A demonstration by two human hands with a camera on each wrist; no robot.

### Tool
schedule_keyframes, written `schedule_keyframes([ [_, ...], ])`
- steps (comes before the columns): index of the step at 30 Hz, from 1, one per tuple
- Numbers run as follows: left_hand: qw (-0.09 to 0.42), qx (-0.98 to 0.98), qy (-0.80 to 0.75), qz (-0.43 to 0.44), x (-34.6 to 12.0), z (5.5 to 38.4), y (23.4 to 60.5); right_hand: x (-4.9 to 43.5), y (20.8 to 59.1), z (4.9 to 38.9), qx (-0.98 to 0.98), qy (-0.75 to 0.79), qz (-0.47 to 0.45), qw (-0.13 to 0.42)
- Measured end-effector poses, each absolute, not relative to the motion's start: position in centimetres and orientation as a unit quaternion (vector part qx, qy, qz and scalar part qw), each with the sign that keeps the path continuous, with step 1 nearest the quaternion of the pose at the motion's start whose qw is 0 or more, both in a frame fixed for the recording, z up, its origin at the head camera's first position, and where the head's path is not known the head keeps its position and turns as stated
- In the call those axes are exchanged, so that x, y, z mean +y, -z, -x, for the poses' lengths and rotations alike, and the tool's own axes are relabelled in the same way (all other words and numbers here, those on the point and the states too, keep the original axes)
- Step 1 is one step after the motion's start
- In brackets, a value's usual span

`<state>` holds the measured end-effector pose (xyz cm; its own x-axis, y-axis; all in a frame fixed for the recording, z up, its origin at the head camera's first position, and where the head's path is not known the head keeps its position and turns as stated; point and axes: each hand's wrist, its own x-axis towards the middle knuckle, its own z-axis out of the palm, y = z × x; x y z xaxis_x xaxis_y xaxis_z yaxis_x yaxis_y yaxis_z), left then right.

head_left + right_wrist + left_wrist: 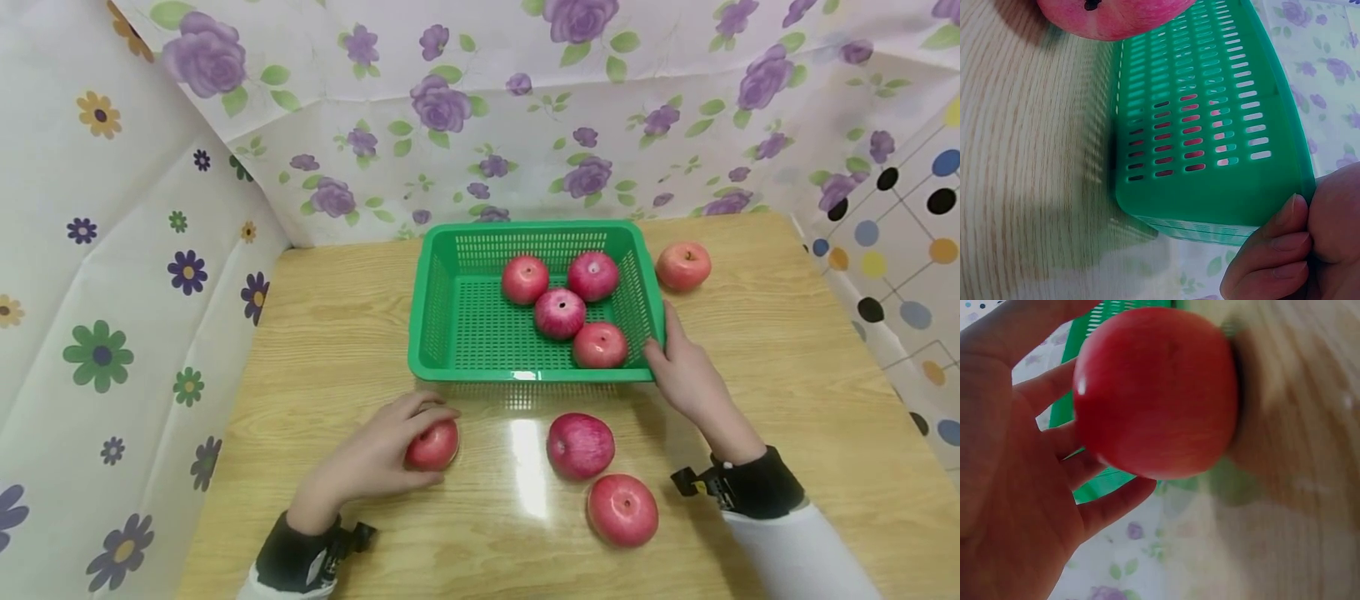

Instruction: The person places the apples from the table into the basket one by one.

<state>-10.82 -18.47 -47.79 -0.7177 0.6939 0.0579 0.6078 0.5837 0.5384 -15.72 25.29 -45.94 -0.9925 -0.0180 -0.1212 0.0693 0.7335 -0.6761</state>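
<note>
My left hand (367,458) curls its fingers and thumb round a red apple (435,448) on the table, just in front of the basket's left half. In the left wrist view the fingers lie behind this apple (1157,394), whose side is against the wood. With fingers and thumb, my right hand (693,379) grips the rim of the green plastic basket (417,308) near its front right corner. The right wrist view shows those fingertips (1288,240) folded over the basket's edge. Several red apples (525,279) sit inside, mostly in the right half.
Two more apples lie before the basket: a darker striped one (581,446) and a rounder red one (624,510). Another apple (684,265) stands beside the basket's back right side. Flowered sheets (480,108) close off the back and left of the wooden table (330,333).
</note>
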Motion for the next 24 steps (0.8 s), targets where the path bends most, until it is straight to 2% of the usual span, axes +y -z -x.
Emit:
schedule_keyframes([
  [11, 0.097, 0.888, -0.259, -0.368, -18.0, 10.9, 48.9, 25.4, 46.0, 15.7, 0.934, 0.354, -0.008, 0.053],
  [24, 0.089, 0.892, -0.254, -0.363, -17.7, 11.0, 49.3, 25.4, 46.0, 15.7, 0.931, 0.359, -0.009, 0.059],
])
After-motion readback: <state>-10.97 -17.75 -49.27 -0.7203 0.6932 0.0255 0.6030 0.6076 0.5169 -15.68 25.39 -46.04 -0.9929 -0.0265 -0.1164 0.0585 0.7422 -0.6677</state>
